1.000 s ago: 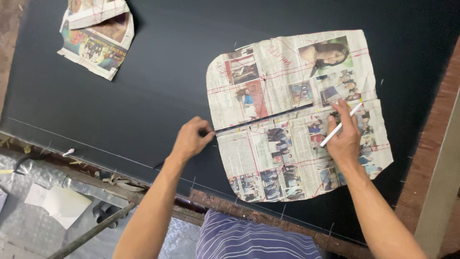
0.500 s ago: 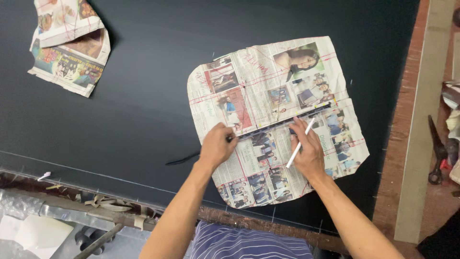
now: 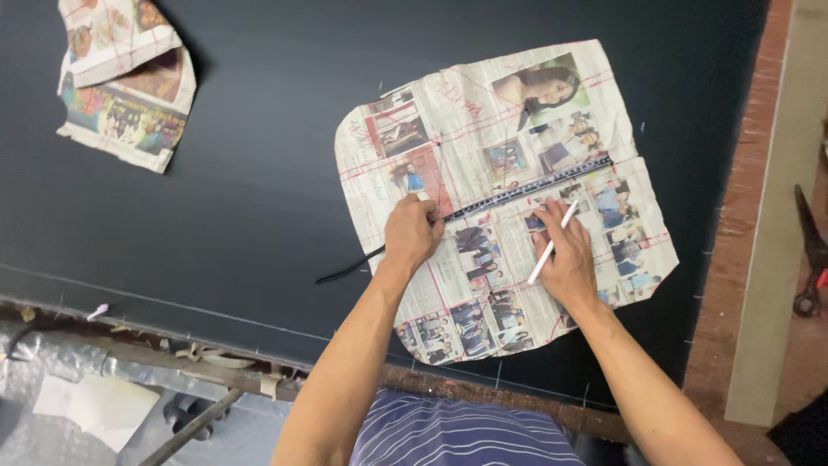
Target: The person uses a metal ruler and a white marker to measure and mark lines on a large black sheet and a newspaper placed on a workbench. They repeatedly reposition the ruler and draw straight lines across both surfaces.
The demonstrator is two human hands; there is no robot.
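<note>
A cut newspaper sheet [image 3: 483, 138] with rounded corners lies flat on dark cloth [image 3: 250, 173]. A thin dark strip [image 3: 517, 192] runs across the sheet's middle, and its loose end trails off the left side onto the cloth. My left hand [image 3: 410, 235] presses down on the strip near the sheet's left part, fingers closed on it. My right hand [image 3: 567, 259] rests on the paper just below the strip and holds a white stick of chalk [image 3: 552, 242] between its fingers.
A second crumpled newspaper piece [image 3: 121, 78] lies at the cloth's far left. Scissors [image 3: 811, 250] rest on the floor at the right, past a pale wooden plank [image 3: 776, 224]. The table's worn front edge [image 3: 216, 358] has scraps of tape and chalk.
My left hand has moved right along the strip onto the newspaper sheet. My right hand stays on the paper with the chalk. The camera view has shifted.
</note>
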